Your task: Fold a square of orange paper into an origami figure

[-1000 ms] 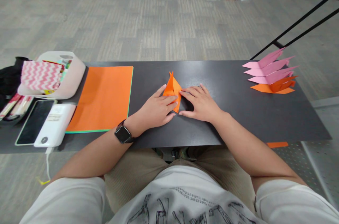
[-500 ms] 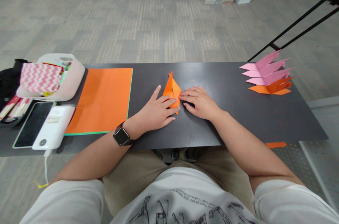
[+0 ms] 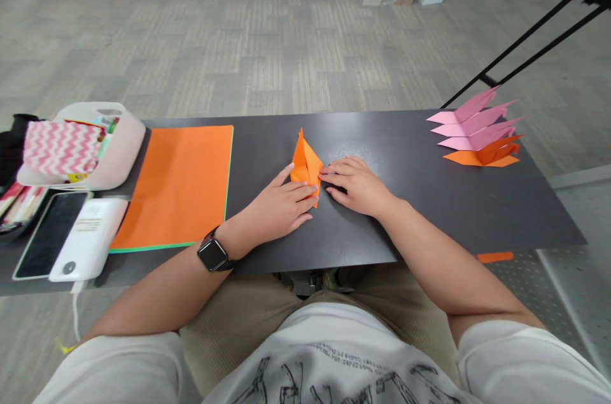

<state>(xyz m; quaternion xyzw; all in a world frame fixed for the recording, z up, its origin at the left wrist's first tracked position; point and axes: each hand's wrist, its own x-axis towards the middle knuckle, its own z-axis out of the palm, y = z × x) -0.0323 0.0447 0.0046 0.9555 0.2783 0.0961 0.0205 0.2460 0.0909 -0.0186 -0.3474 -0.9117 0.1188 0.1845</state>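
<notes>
A folded piece of orange paper point(image 3: 305, 161) lies on the dark table in front of me, its narrow point facing away. My left hand point(image 3: 282, 203) rests flat across its lower part, fingers spread, with the thumb at the paper's left edge. Those fingers hide part of the near end. From the other side, my right hand point(image 3: 356, 184) touches the right edge with its fingertips. Its fingers are loosely bent and the thumb stands apart from them, palm down over the table.
Left of my hands lies a stack of orange sheets point(image 3: 184, 184) with a green edge below. Beyond it are a white basket point(image 3: 128, 153), a phone point(image 3: 50, 232) and a corded white power bank point(image 3: 88, 242). Pink paper cranes point(image 3: 470, 129) and an orange one point(image 3: 484, 156) stand right.
My left thumb has come in against the paper's left edge. The two small tips at the paper's far end now show as one point. The view has shifted slightly.
</notes>
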